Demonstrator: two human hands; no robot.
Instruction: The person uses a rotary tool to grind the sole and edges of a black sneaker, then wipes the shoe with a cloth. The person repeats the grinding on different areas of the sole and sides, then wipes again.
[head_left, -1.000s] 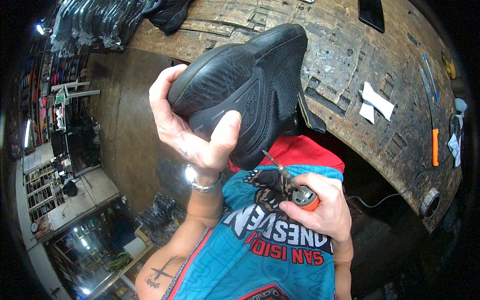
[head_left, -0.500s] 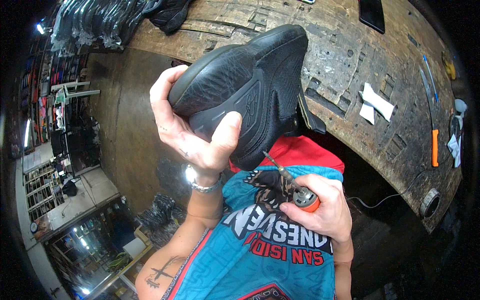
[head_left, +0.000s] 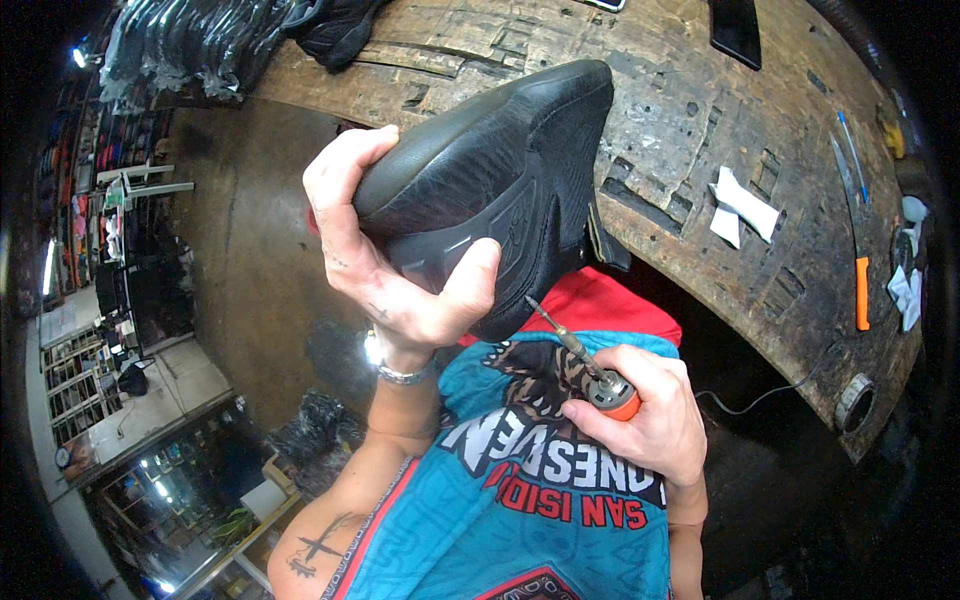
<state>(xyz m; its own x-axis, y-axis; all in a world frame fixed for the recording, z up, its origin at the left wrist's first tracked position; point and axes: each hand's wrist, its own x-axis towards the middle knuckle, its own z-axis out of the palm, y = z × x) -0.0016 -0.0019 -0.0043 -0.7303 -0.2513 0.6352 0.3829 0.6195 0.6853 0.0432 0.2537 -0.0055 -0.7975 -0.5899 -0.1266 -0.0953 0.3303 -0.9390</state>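
A black high-top sneaker [head_left: 470, 175] is held up in front of me, its side turned toward me and its sole edge to the upper left. My left hand [head_left: 385, 265] is closed around it, thumb pressed on the side and fingers on the sole edge. In my right hand [head_left: 650, 410] is a soldering iron [head_left: 575, 345] with an orange handle and a thin metal shaft. Its tip points up at the lower edge of the sneaker's dark upper. Whether the tip touches the material, I cannot tell.
A worn wooden bench [head_left: 680, 110] curves along the far and right side. On it lie crossed white strips [head_left: 743, 207], an orange-handled knife [head_left: 861, 290], a blue pen [head_left: 849, 150] and a dark phone [head_left: 735, 32]. A grey cord [head_left: 745, 411] runs right. Another black shoe [head_left: 335, 30] sits far left.
The sneaker has tilted slightly in my left hand, its sole edge shifting a little right and down. My right hand keeps the soldering iron near its lower edge, almost unmoved.
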